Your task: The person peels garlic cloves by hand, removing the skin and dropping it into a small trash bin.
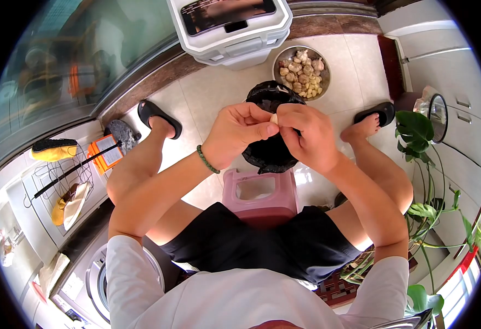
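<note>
A small pale garlic clove (274, 118) is pinched between the fingertips of both hands. My left hand (236, 133), with a dark beaded bracelet at its wrist, grips the clove from the left. From the other side, my right hand (309, 135) closes its thumb and fingers on it; the clove is partly hidden. Directly below both hands stands a bin lined with a black bag (268, 156). Beyond it, a metal bowl (326, 82) on the floor holds garlic heads (302, 59) and peeled cloves (306, 90).
A phone (226, 13) lies on a grey-white box (240, 49) at the far side. A pink stool (259, 200) is between my legs. Leafy plants (416, 134) stand at right; a wire rack (67, 170) and an orange box (106, 153) are at left.
</note>
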Available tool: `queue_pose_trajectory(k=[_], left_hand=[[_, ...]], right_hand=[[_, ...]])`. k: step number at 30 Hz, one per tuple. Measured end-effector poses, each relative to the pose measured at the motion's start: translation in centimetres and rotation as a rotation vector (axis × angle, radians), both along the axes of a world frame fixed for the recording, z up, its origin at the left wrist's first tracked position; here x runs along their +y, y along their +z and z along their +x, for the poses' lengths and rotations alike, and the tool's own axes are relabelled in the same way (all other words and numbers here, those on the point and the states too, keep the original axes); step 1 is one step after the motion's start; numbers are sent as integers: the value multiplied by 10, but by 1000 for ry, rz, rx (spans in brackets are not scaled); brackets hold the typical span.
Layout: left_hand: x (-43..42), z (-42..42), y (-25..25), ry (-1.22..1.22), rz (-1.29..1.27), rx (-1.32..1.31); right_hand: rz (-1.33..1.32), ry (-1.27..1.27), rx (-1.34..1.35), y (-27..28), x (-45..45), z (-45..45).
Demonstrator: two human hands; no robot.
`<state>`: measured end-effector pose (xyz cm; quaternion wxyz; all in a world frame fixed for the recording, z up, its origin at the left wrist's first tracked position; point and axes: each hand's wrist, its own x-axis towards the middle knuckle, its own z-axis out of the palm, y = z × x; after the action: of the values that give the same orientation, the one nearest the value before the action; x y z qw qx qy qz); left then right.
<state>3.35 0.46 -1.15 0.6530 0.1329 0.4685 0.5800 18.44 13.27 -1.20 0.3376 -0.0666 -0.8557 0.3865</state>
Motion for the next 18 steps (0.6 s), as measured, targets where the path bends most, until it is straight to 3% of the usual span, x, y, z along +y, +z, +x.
queue_pose_trajectory(k=[2,4,7,18], left_hand=[[1,-1,2,14,21,6],[4,-4,5,22,118,21],[6,-7,6,36,114,81],[7,-7,-9,47,145,71]], right_hand=[[-47,13,-20,-5,-5,1],[-495,-25,-4,-9,-11,0],[-719,0,3,-3,-8,-3],[-813,59,-30,5,-3,2]])
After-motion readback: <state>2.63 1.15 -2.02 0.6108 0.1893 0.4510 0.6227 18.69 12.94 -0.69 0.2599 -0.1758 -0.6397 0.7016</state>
